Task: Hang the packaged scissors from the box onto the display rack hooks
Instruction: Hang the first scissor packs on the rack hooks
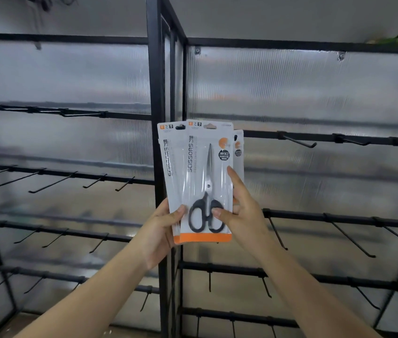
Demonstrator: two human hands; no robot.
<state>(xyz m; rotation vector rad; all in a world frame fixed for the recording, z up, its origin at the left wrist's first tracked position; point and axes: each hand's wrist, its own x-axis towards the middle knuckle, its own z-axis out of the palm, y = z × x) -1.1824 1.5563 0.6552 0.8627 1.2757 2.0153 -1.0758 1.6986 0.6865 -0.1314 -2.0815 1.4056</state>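
While both hands (200, 223) pinch fanned scissors packs (205, 181), black rack post (155, 93) behind, bare hooks (300, 142) beside

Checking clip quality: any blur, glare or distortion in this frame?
Head view: front pack sharp, with glare streaks on its plastic; rack hooks and panels soft, smeared at the edges; bars bow from the wide-angle lens; lighting dim and even.

Stack of scissors packs (205, 181) held upright at centre, before the rack's corner post (155, 93). Front pack overlaps one offset left and one offset right behind it. Left hand (162, 230) at the stack's lower left, right hand (240, 211) at its lower right. Hooks (299, 142) on rails run left and right of the post, panels behind.
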